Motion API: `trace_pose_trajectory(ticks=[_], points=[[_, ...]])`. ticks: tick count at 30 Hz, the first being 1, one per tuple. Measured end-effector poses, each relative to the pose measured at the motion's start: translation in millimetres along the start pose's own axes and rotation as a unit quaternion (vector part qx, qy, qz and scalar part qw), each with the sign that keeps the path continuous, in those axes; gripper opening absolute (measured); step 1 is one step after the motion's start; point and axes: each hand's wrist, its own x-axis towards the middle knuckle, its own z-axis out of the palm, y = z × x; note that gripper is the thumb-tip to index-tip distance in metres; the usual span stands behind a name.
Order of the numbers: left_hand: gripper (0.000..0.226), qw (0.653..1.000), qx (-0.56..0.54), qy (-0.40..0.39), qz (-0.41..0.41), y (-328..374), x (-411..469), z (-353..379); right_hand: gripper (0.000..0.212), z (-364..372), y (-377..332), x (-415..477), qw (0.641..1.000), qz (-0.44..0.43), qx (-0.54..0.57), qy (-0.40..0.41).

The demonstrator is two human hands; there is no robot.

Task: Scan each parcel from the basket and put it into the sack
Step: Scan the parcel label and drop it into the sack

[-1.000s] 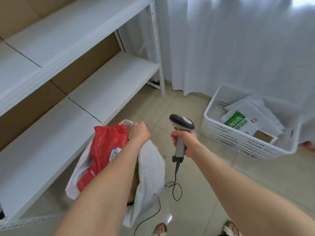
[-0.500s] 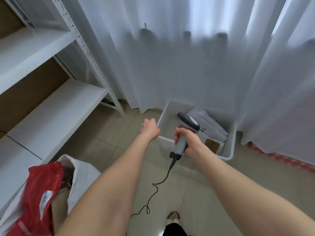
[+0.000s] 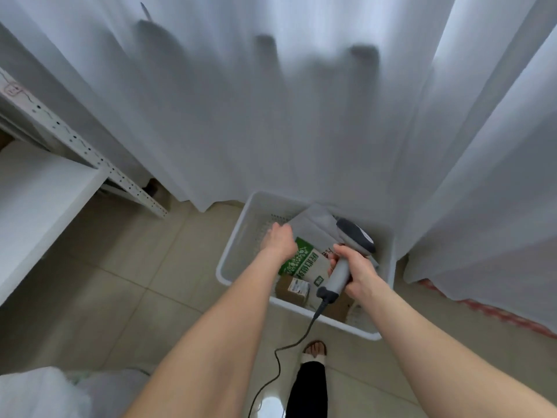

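A white plastic basket [image 3: 233, 236] stands on the floor by the curtain. It holds a green-and-white bag parcel [image 3: 304, 265], grey mailers [image 3: 315, 221] and a brown box [image 3: 291, 291] with a label. My left hand [image 3: 278, 242] reaches down into the basket at the green parcel's upper left edge; its fingers are hidden behind the hand. My right hand [image 3: 357, 273] grips the grey handle of the barcode scanner [image 3: 354, 238] above the basket's right half. The white sack [image 3: 45, 393] shows at the bottom left corner.
A white metal shelf unit [image 3: 39, 203] runs along the left. White curtains [image 3: 271, 116] hang right behind the basket. The scanner's black cable [image 3: 280, 365] trails down over the tiled floor, near my sandalled foot [image 3: 315, 349].
My view has swung from the sack to the basket. My left hand left the sack with the red parcel and now reaches into the basket. The scanner came along above the basket.
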Motion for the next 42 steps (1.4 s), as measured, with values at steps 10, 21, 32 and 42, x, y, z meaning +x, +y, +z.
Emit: trace_pose_trajectory(ticks=[10,21,32,42], points=[[0.042,0.991,0.091,-0.073,0.066,46,170,141,0.005,-54,-18,195,0.997,0.052,0.027,0.049],[0.047,0.939,0.286,-0.046,0.185,76,307,280,0.008,-114,2,352,0.995,0.071,0.058,0.043],[0.030,0.903,0.397,-0.030,0.161,66,332,302,0.015,-120,13,387,0.994,0.096,0.058,0.015],[0.028,0.945,0.295,0.053,0.127,54,259,175,0.011,-80,-9,284,0.997,0.041,0.057,-0.013]])
